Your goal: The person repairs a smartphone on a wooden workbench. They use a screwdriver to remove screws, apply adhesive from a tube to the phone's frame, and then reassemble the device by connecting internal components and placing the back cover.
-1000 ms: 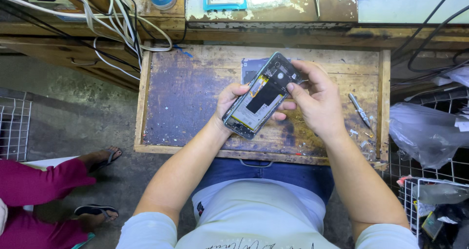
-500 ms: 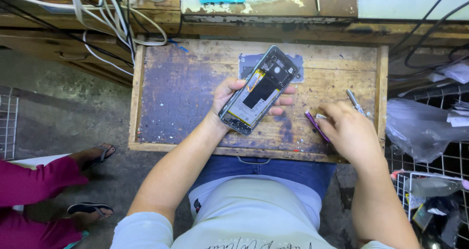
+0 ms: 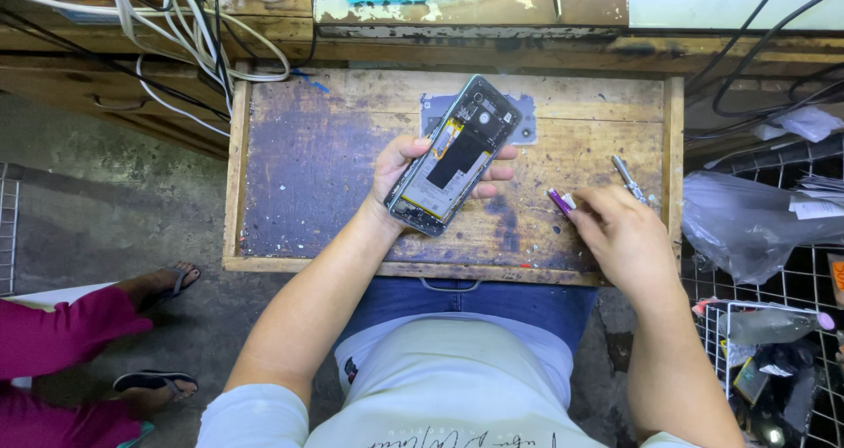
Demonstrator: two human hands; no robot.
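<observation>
My left hand (image 3: 406, 174) gripped the opened phone (image 3: 454, 154), its back cover off and insides facing up, held tilted above the worn wooden desk (image 3: 308, 158). My right hand (image 3: 621, 233) rested low on the desk with its fingers curled around a small purple tool (image 3: 560, 202). A metal screwdriver (image 3: 629, 178) lay just beside that hand. White cables (image 3: 189, 26) hung at the upper left.

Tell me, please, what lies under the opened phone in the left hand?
Under the opened phone are the left hand fingers and, further down, a grey mat on the wooden tray. Most of the mat and the palm are covered.
</observation>
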